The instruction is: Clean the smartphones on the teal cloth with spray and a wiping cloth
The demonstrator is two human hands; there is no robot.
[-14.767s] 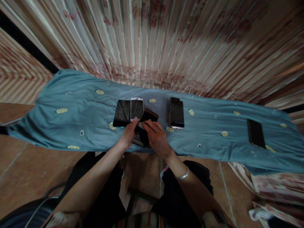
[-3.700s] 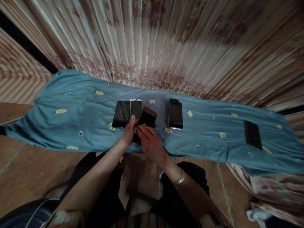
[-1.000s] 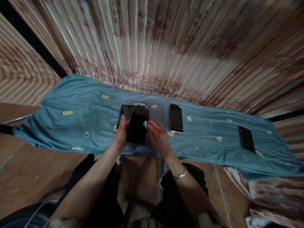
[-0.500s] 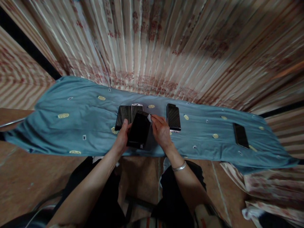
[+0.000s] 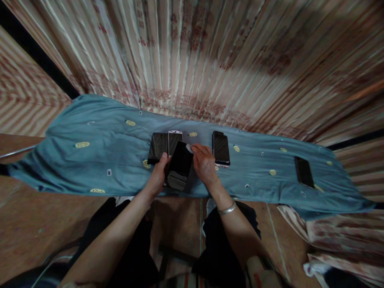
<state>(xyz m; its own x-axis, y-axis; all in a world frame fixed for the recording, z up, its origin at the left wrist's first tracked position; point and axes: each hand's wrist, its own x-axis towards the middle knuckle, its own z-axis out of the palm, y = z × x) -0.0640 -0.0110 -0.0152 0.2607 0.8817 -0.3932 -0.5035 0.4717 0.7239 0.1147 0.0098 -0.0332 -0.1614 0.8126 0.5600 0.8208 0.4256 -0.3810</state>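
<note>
A: What is each hand doing in this view?

B: The left hand (image 5: 158,176) is gripping a dark phone (image 5: 180,165) by its left edge, fingers closed around it, tilting the glass up toward the person, probably so the screen is steady and easy to see. The right hand (image 5: 204,165) is pinching a small white wipe (image 5: 189,148) against the phone's far right corner, fingertips drawn narrow together.

A: And where is that phone lying?

B: It is being held just above the near edge of the tabletop, at the middle of the blue cloth (image 5: 90,160) covering it.

A: What is lying around it?

B: A black phone (image 5: 158,147) and a white-framed phone (image 5: 174,141) are lying side by side, touching, just behind the held one. Another dark phone (image 5: 221,148) is lying just right of the right hand, and a fifth phone (image 5: 304,172) is resting well apart, toward the right end of the tabletop. A pleated curtain (image 5: 210,52) is hanging behind the far edge.
</note>
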